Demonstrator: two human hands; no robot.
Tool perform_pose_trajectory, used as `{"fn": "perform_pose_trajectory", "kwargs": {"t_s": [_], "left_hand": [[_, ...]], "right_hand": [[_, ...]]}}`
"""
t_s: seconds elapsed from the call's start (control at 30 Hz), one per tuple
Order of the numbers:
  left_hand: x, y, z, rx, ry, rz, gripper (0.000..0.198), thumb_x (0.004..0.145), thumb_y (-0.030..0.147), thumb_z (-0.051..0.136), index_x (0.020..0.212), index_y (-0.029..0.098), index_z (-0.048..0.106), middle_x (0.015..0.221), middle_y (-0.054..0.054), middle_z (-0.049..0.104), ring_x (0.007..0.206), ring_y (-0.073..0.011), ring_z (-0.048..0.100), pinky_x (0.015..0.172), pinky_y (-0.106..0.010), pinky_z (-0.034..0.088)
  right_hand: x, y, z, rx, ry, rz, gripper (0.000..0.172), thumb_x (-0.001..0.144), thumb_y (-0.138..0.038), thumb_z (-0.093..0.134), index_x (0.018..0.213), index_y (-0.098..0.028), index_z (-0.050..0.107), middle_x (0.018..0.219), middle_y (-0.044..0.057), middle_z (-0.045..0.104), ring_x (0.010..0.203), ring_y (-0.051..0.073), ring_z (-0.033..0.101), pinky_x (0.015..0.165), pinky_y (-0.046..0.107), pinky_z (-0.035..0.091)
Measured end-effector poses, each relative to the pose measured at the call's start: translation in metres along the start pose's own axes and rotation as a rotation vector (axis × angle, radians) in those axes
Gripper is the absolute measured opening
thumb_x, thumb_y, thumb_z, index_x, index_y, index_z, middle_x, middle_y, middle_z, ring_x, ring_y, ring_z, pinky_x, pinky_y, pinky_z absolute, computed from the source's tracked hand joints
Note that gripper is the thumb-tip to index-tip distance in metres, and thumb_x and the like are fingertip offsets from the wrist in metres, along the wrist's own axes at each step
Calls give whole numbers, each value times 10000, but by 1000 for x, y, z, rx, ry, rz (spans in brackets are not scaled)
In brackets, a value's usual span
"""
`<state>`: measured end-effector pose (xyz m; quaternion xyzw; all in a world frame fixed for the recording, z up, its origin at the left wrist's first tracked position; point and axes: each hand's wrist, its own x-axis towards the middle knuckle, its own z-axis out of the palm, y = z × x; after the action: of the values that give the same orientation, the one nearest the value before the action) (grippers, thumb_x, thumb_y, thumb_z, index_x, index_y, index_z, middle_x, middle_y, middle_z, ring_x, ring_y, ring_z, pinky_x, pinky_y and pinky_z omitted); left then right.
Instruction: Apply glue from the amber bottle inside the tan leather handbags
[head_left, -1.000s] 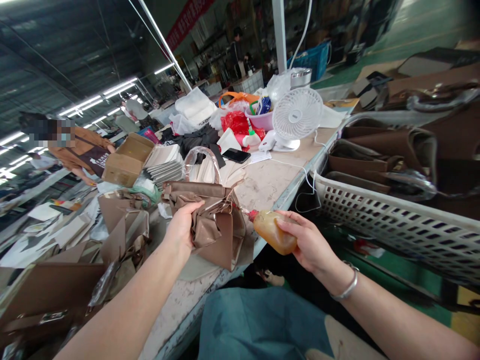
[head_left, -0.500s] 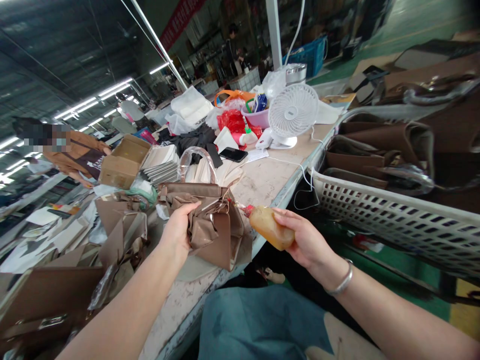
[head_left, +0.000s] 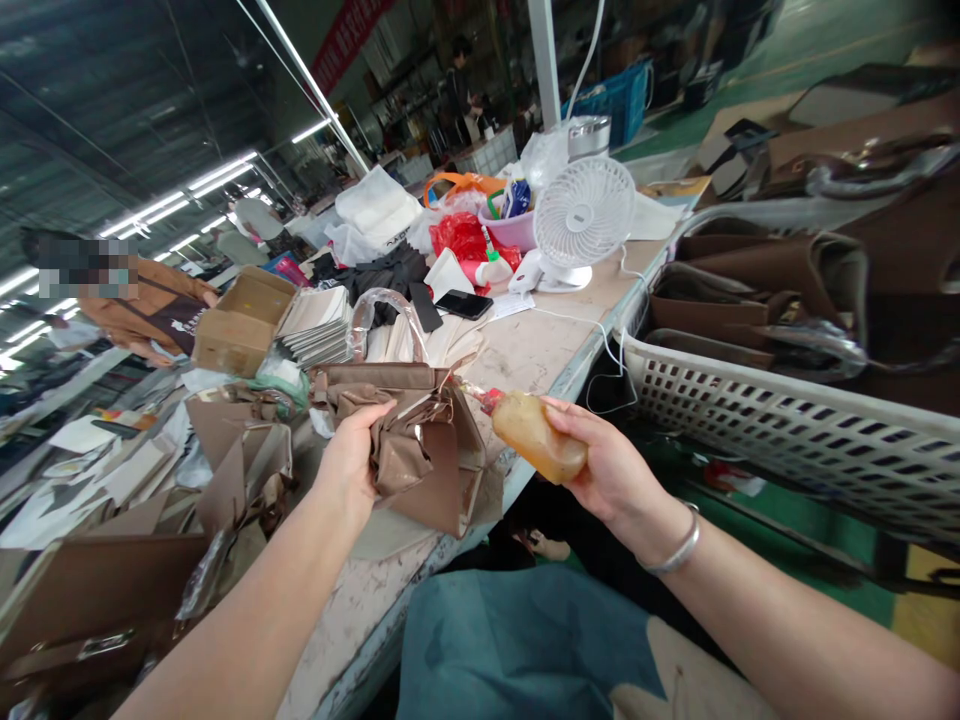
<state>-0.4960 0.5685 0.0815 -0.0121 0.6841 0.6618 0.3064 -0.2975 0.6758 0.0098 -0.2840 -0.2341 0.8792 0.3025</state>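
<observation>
The brown handbag (head_left: 442, 485) sits at the surface's (head_left: 517, 345) near edge, its handle (head_left: 361, 325) seemingly attached, its lining (head_left: 401, 455) bunched and unfinished-looking. Your left hand (head_left: 349, 450) pinches the lining; your right hand (head_left: 611, 465) closes around an amber squeeze bottle (head_left: 532, 430), nozzle (head_left: 491, 400) beside the bag.

We see a boxy brown handbag (head_left: 442, 475) at the edge of a worktable (head_left: 525, 345), crumpled fabric (head_left: 397, 455) bunched at its side. A cloudy amber squeeze bottle (head_left: 534, 435) tilts in mid-air beside it, red collar (head_left: 491, 400) and thin nozzle toward the bag.
</observation>
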Motion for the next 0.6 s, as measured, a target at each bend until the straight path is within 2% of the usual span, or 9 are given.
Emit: {"fn": "perform_pose_trajectory", "kwargs": {"t_s": [0.2,0.37,0.6], "left_hand": [[0,0,0,-9,-13,6,119,710,133,632,818,122,682,577,-28,700,387,-166,597,384,-268,502],[-1,0,1,7,-17,2,136,717,134,630,841,117,682,588,-34,701,409,-175,612,402,-275,512],[-5,2,4,26,10,5,142,706,129,628,842,122,667,568,-27,689,380,-178,595,385,-282,495]], "right_hand": [[-8,4,-16,-35,-5,-18,292,603,-282,809,864,-204,705,813,10,710,665,164,630,575,253,487],[-6,10,-26,-137,20,-62,396,557,-293,868,901,-184,704,825,25,717,690,161,636,613,249,482],[3,0,-9,-192,10,-142,456,511,-326,871,902,-171,694,840,42,706,723,185,636,613,272,498]]}}
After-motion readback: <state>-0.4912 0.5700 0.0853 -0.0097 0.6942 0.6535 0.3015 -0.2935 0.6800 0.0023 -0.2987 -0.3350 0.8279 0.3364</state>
